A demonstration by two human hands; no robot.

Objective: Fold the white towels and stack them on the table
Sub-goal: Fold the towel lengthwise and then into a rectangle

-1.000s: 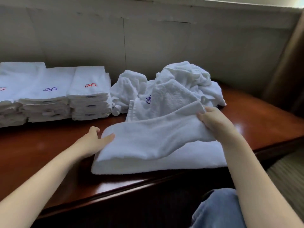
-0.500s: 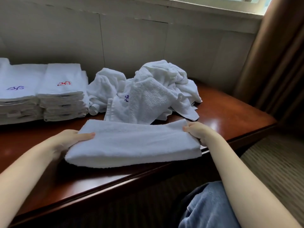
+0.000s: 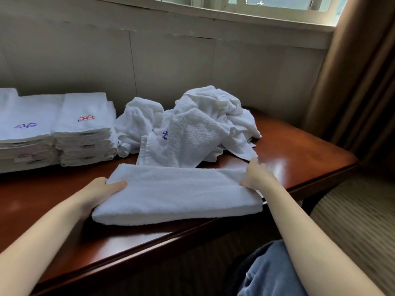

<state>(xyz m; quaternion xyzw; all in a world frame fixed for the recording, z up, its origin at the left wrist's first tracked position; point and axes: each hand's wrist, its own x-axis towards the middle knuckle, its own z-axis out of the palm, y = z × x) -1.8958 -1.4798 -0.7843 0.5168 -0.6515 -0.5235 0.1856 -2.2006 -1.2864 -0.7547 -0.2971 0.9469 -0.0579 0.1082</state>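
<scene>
Since a second ago the lifted flap has come down, and the long towel (image 3: 177, 193) is now lying folded flat at the table's (image 3: 299, 159) near edge. The left hand (image 3: 102, 189) is gripping its left end, thumb on top, fingers hidden beneath. The right hand (image 3: 256, 176) is pinching its right end. Just behind the towel a crumpled heap (image 3: 192, 129) is showing a purple monogram (image 3: 165, 134), unreadable. Behind-left of it, folded stacks (image 3: 85, 103) are bearing a red mark (image 3: 86, 118) and a blue mark (image 3: 25, 125), both illegible.
</scene>
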